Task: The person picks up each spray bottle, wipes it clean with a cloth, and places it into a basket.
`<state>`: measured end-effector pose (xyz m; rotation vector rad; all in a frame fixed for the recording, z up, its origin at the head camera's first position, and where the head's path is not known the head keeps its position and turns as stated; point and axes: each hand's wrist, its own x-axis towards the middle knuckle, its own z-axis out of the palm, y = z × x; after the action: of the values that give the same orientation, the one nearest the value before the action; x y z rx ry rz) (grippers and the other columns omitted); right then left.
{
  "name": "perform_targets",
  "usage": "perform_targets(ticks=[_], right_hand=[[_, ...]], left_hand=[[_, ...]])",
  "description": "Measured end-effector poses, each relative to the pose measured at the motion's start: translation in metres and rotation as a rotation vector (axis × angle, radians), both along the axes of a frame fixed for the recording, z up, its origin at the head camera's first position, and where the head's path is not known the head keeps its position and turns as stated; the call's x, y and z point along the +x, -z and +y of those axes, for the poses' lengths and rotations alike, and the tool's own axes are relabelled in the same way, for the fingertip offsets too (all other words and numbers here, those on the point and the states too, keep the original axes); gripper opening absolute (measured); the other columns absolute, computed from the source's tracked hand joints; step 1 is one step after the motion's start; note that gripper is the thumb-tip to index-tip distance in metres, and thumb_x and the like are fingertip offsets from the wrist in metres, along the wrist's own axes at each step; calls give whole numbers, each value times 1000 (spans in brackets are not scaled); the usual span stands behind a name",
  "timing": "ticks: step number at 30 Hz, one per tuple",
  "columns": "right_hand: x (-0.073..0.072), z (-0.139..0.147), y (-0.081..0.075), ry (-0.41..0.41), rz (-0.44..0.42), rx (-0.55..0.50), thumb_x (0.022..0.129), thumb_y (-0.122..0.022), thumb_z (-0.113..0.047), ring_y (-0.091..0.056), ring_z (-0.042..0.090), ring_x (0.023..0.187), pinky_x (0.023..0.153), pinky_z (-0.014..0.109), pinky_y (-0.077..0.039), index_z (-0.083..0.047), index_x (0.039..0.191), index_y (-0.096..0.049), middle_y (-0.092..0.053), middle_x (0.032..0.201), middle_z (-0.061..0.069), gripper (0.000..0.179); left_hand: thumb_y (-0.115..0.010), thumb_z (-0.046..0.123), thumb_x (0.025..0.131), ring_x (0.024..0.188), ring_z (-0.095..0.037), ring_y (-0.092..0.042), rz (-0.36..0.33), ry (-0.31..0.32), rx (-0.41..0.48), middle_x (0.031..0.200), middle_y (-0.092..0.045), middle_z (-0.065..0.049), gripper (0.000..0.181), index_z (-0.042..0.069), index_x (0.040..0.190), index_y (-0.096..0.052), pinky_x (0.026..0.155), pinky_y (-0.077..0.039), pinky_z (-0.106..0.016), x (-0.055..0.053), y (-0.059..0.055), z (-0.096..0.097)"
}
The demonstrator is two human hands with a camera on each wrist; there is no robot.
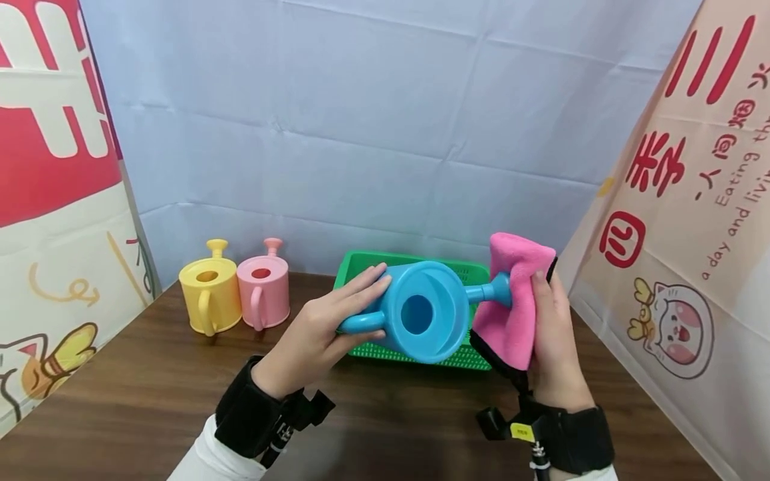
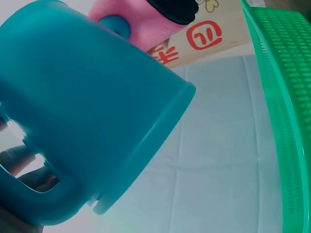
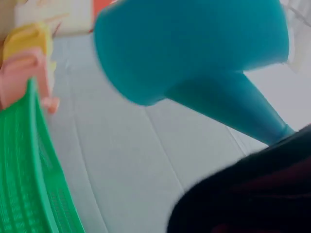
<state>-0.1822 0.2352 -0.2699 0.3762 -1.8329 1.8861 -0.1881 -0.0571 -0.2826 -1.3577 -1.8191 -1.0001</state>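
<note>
A blue toy watering can (image 1: 394, 341) is held up above the table, its top opening facing the head camera. My left hand (image 1: 325, 324) grips it at the handle (image 1: 363, 323), fingers lying along the can's side. In the left wrist view, fingertips (image 2: 41, 177) show through the handle's gap. My right hand (image 1: 553, 337) holds a pink cloth (image 1: 519, 327) with black edging against the flared end of the spout (image 1: 494, 292). The cloth hides part of that end. In the right wrist view its dark edge (image 3: 233, 187) covers the spout tip.
Behind and below the can, a green perforated basket (image 1: 361, 260) stands on the brown wooden table (image 1: 385, 427). A yellow watering can (image 1: 225, 304) and a pink one (image 1: 275, 294) stand upright side by side at the left. Pale cloth (image 1: 373, 133) hangs behind, printed sheets at both sides.
</note>
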Motion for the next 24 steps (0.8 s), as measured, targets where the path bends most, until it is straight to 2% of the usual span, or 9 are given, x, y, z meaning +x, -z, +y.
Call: perform_targets(ticks=[4,7,9,12,15,18,20,22,24], right_hand=[[2,5,-3,-200,-49,6,102,-34,-33,-57,16,98,81,25,-48,-15,127,-36,-60,107,4,31],[5,1,-3,-342,-41,-99,102,-34,-30,-60,15,95,81,25,-49,-13,124,-37,-62,102,4,29],[7,-3,-4,-394,-8,-186,102,-35,-29,-59,15,93,82,24,-49,-11,120,-39,-61,100,5,26],[11,-8,-6,-427,78,-307,101,-37,-24,-57,17,93,83,24,-49,-9,115,-43,-57,99,8,22],[12,-10,-6,-398,180,-373,100,-40,-18,-56,20,94,85,25,-48,-7,114,-47,-54,100,9,19],[11,-10,-5,-416,225,-457,99,-43,-15,-59,23,95,87,27,-48,-6,116,-47,-55,102,12,20],[11,-12,-6,-392,229,-454,99,-43,-16,-59,22,94,86,27,-48,-7,115,-48,-54,102,11,19],[11,-14,-6,-411,243,-430,100,-41,-16,-58,21,93,86,26,-48,-6,112,-49,-54,100,10,18],[10,-20,-9,-495,258,-412,101,-38,-17,-55,19,86,85,23,-45,-3,101,-49,-52,91,9,18]], left_hand=[[-61,30,88,128,-27,-41,16,22,22,138,-46,-16,56,4,136,-46,98,-40,-37,1,-3,1],[-57,35,89,125,-27,-46,-9,32,58,136,-48,-14,56,4,135,-46,97,-41,-38,2,-3,1],[-56,39,89,123,-27,-47,-59,20,73,136,-48,-12,58,6,136,-45,95,-43,-39,3,-2,1],[-58,44,86,123,-27,-46,-245,-42,71,139,-44,-10,68,12,141,-37,92,-45,-43,2,2,2],[-62,49,83,126,-28,-42,-523,-102,55,145,-38,-9,78,19,146,-27,91,-45,-47,0,6,0],[-64,49,82,126,-30,-42,-706,-101,58,146,-36,-8,80,21,146,-27,89,-47,-46,-2,8,-2],[-64,49,82,125,-29,-43,-698,-84,77,145,-38,-7,76,20,144,-33,89,-48,-44,-2,8,-1],[-63,51,82,128,-27,-41,-600,-62,116,144,-39,-5,72,18,141,-41,89,-47,-44,-1,8,0],[-61,52,82,131,-26,-37,-469,-22,175,144,-40,-4,69,14,137,-47,92,-45,-44,0,7,1]])
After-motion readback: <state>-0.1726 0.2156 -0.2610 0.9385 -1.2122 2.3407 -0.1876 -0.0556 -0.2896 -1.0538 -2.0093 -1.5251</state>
